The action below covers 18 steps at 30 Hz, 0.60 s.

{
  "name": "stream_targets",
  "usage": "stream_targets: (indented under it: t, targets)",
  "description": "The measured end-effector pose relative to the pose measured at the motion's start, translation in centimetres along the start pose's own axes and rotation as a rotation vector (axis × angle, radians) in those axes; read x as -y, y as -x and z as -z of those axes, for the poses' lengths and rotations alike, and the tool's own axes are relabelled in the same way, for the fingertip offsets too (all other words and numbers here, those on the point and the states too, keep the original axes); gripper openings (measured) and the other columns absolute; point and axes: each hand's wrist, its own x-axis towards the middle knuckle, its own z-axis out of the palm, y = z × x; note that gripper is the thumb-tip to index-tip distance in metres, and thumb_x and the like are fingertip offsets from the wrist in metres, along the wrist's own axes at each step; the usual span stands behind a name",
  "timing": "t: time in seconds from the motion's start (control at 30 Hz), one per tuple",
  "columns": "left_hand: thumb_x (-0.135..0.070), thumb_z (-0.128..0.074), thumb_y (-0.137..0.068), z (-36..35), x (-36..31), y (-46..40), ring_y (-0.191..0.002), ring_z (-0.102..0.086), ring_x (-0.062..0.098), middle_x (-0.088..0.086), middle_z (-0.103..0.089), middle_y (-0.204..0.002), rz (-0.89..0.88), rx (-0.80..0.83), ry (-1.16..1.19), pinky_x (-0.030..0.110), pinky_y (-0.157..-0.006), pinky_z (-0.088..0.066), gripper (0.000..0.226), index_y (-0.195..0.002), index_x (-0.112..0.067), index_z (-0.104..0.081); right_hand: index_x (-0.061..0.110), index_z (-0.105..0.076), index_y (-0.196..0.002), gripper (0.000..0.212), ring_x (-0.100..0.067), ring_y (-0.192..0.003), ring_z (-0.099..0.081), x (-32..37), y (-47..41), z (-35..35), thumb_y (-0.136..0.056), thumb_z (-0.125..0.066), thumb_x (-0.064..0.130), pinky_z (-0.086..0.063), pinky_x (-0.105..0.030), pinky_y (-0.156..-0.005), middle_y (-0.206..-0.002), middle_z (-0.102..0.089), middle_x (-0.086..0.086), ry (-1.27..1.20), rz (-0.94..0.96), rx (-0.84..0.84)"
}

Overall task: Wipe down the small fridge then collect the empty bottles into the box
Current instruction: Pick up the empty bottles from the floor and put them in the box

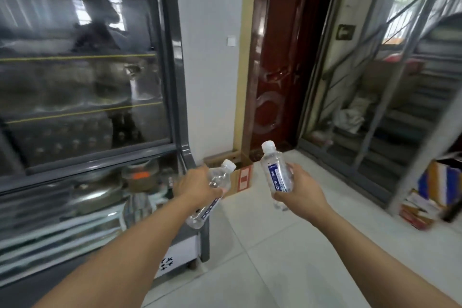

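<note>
On my far left stands the tall glass-fronted display fridge with a dark grey frame [175, 82], its door pane reflecting a person's silhouette and its shelves edged in yellow. Lower down, behind its slanted glass, I make out blurred metal bowls and containers.

My left hand [197, 186] is clenched around the middle of a clear empty plastic bottle with a white cap and blue label [220, 177]; that bottle tilts, cap up and to the right, base down toward the fridge's lower corner. Just beyond its cap sits the open brown cardboard box with a red-and-white label [243, 172], on the floor against the white wall, between the fridge and the dark red panelled door [282, 57].

My right hand [300, 190] grips a second clear plastic bottle with a white cap and blue label [277, 170], held nearly upright, cap leaning slightly left. The two bottles are near each other but apart, both above the pale tiled floor [275, 257] and short of the box.

On the right, a grey metal-framed glass partition [375, 107] shows stairs behind it, and stacked colourful cartons [435, 187] lie at its foot.
</note>
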Motion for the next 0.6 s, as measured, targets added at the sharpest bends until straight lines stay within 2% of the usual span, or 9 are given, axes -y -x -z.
stream_targets:
  t: [0.1, 0.2, 0.3, 0.43, 0.6]
  targets:
    - [-0.057, -0.067, -0.067, -2.5, -2.9, -6.0, -0.097, -0.061, 0.025, -0.001, -0.064, -0.108, -0.004, 0.053, 0.043, 0.032, -0.075, -0.049, 0.055, -0.110, -0.027, -0.051, 0.024, -0.040, -0.130, 0.072, -0.017, -0.090, -0.056, -2.5, -5.4, 1.1, -0.069, -0.079, 0.029, -0.052, -0.031, -0.068, -0.111, -0.057, 0.001, 0.037, -0.055, 0.002]
    - [-0.055, -0.067, -0.069, -4.1, -5.7, -11.8, -0.091, -0.059, 0.022, -0.002, -0.063, -0.107, -0.011, 0.066, 0.040, 0.031, -0.071, -0.048, 0.050, -0.107, -0.027, -0.051, 0.024, -0.039, -0.132, 0.074, -0.021, -0.095, -0.058, -4.6, -10.7, 2.4, -0.069, -0.078, 0.028, -0.054, -0.041, -0.079, -0.116, -0.057, -0.001, 0.051, -0.093, -0.015]
    - [-0.054, -0.066, -0.072, -5.5, -8.9, -16.7, -0.094, -0.061, 0.022, -0.002, -0.064, -0.108, -0.032, 0.079, 0.013, 0.029, -0.071, -0.046, 0.046, -0.108, -0.028, -0.052, 0.024, -0.038, -0.134, 0.077, -0.022, -0.098, -0.058, -6.7, -15.4, 3.6, -0.069, -0.079, 0.029, -0.055, -0.039, -0.079, -0.120, -0.057, -0.002, 0.057, -0.117, -0.032]
    - [-0.054, -0.065, -0.072, -7.6, -12.7, -22.7, -0.100, -0.061, 0.025, 0.001, -0.065, -0.109, -0.098, 0.111, 0.010, 0.034, -0.082, -0.050, 0.048, -0.111, -0.029, -0.051, 0.023, -0.036, -0.136, 0.078, -0.021, -0.097, -0.059, -9.8, -21.6, 4.7, -0.071, -0.079, 0.028, -0.057, -0.041, -0.077, -0.120, -0.056, -0.003, 0.033, -0.132, -0.028]
    - [-0.059, -0.064, -0.068, -11.2, -16.8, -30.6, -0.092, -0.061, 0.024, -0.001, -0.064, -0.102, -0.062, 0.085, -0.004, 0.030, -0.070, -0.047, 0.052, -0.104, -0.026, -0.048, 0.020, -0.036, -0.135, 0.076, -0.021, -0.098, -0.056, -13.9, -31.1, 5.3, -0.071, -0.078, 0.027, -0.055, -0.035, -0.077, -0.119, -0.056, -0.004, 0.052, -0.094, -0.021]
